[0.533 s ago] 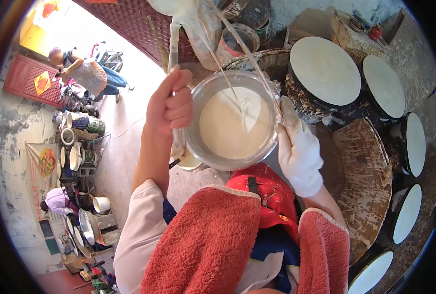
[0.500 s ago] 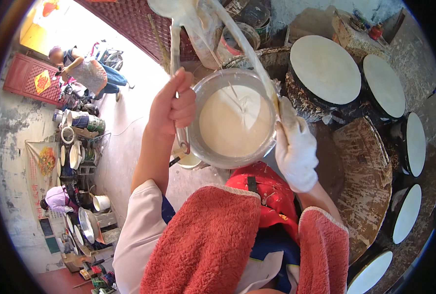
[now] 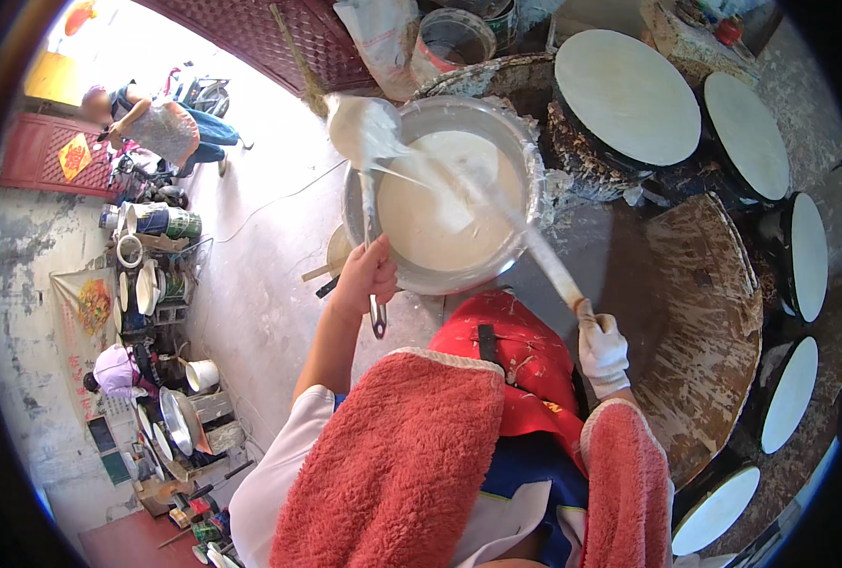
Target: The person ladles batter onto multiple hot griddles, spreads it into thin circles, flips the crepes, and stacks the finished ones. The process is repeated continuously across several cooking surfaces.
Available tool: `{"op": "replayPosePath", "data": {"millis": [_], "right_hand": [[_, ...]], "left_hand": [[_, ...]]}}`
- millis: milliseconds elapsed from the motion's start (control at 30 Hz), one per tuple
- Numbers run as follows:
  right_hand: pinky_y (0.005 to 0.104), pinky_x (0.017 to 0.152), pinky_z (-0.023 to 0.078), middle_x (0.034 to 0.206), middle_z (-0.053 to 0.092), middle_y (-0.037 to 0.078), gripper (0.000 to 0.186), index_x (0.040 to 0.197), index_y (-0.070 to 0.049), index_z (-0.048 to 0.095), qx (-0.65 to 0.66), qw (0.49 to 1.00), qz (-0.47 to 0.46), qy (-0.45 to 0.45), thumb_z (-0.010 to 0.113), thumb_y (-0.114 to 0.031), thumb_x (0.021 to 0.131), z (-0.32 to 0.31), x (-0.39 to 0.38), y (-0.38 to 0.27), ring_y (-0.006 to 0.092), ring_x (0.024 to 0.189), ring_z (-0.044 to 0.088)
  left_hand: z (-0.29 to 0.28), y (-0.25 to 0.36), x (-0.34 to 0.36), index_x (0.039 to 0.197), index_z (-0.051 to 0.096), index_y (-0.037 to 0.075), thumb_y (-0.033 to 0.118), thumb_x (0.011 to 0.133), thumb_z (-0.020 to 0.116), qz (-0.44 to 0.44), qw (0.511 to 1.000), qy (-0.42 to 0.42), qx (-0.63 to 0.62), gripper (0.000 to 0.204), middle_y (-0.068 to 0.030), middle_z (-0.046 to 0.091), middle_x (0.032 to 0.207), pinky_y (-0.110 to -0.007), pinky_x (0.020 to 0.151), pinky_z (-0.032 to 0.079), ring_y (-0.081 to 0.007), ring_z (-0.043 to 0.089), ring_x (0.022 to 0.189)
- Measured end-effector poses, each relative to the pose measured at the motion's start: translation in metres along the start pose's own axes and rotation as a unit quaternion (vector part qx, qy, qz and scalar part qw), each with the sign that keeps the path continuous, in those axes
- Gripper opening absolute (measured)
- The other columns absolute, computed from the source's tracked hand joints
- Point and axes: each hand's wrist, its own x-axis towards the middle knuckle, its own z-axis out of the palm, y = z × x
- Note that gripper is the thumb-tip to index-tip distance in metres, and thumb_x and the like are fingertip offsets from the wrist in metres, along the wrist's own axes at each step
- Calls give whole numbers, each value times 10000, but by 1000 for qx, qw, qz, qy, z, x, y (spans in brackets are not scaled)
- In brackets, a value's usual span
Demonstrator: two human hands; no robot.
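My bare left hand [image 3: 367, 275] is closed round the metal handle of a ladle [image 3: 355, 128], whose batter-coated head is over the upper-left rim of a large metal bowl [image 3: 440, 279]. Pale, creamy batter [image 3: 430, 232] fills much of the bowl, and white batter streaks hang from the tools over it. My gloved right hand [image 3: 601, 346], below and right of the bowl, grips a long pale stick [image 3: 549, 256] angled up to the ladle head. The stick's far end is blurred and hard to separate from the batter. A red apron and red towels cover my front.
Several round griddles [image 3: 625, 95] with pale tops curve round my right, beside a crusted brown trough [image 3: 705, 360]. Buckets [image 3: 449, 52] and a sack [image 3: 374, 38] stand ahead. Two people, one standing [image 3: 170, 133] by the doorway, one stooping [image 3: 118, 369], are at left among containers.
Both hands are lower in the picture, the right further rightward. The ladle and stick have dropped from above to over the bowl, which sits higher in the view as the camera shifted.
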Motion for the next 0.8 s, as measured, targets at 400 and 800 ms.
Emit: {"op": "replayPosePath", "data": {"millis": [400,800], "right_hand": [[420,576,515,800,578,150,475,1317,-173,551,64,992,27,-105,592,-47,862,26,48,-58,328,604,588],[238,557,418,675,542,9,226,1019,23,586,604,764,201,-102,462,-163,985,-21,80,-85,70,592,475]], "left_hand": [[11,-42,41,726,338,121,302,1036,335,-288,707,-301,-571,359,65,261,506,-252,340,240,-67,262,370],[13,-14,36,718,363,129,310,1007,454,-264,916,-160,-257,353,69,291,520,-256,322,226,-71,253,356]]}}
